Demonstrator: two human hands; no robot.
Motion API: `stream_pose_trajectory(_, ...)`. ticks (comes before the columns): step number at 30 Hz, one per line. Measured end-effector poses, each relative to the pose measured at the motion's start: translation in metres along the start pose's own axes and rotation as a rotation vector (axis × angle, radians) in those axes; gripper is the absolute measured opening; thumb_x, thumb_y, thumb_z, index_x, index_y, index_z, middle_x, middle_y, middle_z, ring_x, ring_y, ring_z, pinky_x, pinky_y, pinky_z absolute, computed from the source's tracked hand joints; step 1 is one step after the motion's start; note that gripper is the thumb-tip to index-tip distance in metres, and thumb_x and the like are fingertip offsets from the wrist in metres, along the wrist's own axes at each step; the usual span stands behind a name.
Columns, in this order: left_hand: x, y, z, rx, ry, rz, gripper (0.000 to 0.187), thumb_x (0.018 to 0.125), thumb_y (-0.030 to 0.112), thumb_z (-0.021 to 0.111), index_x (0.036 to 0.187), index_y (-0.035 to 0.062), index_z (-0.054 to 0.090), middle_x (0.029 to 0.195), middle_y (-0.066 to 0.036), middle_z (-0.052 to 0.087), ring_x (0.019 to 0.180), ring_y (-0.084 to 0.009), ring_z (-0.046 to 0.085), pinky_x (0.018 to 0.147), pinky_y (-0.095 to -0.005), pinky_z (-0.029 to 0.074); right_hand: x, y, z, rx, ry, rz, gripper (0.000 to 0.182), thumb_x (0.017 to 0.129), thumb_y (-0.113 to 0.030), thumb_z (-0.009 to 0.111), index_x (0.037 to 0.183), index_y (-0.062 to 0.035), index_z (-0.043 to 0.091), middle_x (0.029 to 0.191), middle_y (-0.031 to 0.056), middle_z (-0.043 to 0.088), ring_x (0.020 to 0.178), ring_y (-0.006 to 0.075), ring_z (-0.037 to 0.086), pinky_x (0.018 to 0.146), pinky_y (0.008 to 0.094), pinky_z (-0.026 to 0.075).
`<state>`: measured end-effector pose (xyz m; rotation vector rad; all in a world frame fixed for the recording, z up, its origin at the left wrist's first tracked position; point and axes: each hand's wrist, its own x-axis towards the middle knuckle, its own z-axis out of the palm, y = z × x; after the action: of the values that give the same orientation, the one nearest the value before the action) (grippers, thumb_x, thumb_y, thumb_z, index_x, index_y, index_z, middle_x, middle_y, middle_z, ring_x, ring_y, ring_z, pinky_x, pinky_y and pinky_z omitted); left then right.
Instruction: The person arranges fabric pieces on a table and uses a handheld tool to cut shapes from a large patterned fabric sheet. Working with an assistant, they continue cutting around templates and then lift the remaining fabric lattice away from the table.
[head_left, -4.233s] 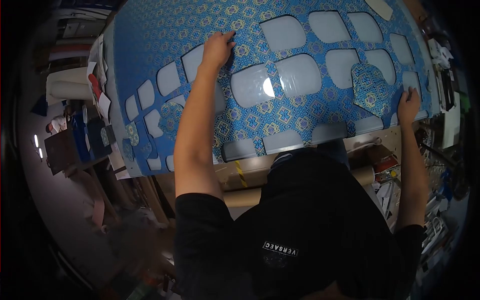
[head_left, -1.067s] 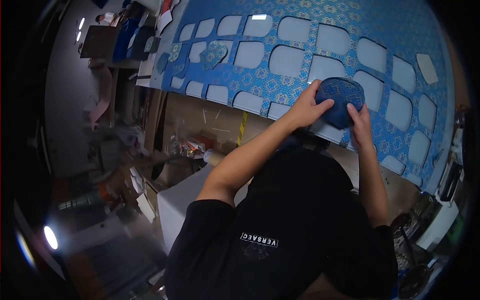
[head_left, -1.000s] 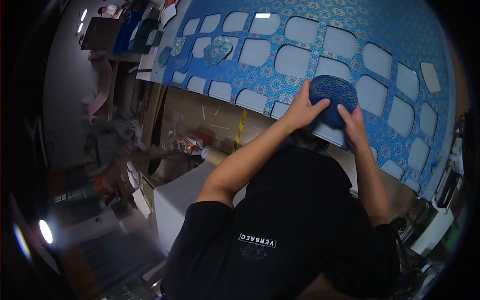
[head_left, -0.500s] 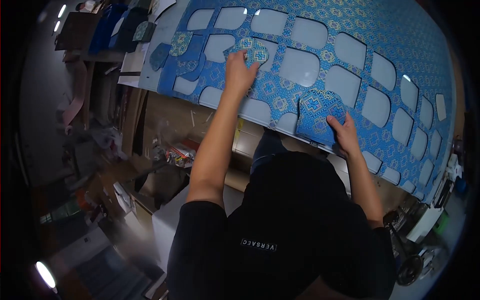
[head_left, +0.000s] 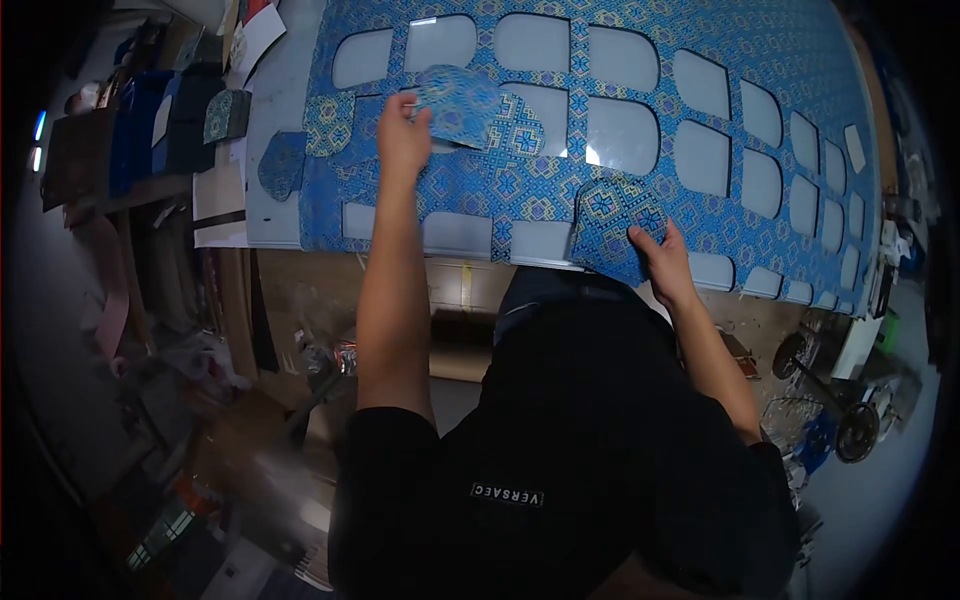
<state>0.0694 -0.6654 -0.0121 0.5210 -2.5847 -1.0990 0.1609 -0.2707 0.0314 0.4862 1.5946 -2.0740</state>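
Observation:
My left hand pinches a cut piece of blue patterned fabric, blurred by motion, above the sheet. Just right of it lies another cut piece with a yellow-and-blue pattern, partly over a cut-out opening. Near the table's front edge, my right hand grips a blue patterned piece with a rounded top, its thumb on the upper face; it may be a stack. Under both hands spreads the large blue patterned fabric sheet, with many rounded openings showing the pale tabletop.
On the table's left end lie a dark blue cut piece and a yellow-patterned piece. Stacked blue pieces and white sheets stand farther left. A round metal stand base is on the floor at right.
My left hand has moved left, lifting a blue patterned piece while the yellow-and-blue one lies on the sheet. My right hand still holds its piece. The view has turned slightly.

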Motion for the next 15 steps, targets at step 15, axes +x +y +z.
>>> stream_pose_trajectory(15, -0.005, 0.045, 0.027, 0.466, -0.282, 0.169, 0.047, 0.073, 0.027, 0.083, 0.106, 0.0005, 0.065, 0.102, -0.020, 0.066, 0.100, -0.0364, 0.063, 0.084, -0.0444, 0.050, 0.028, 0.009, -0.021, -0.083, -0.061, 0.010, 0.030, 0.089, -0.007, 0.066, 0.116, 0.0021, 0.056, 0.099, 0.0080, 0.066, 0.088, 0.0152, 0.062, 0.082, 0.0300, 0.051)
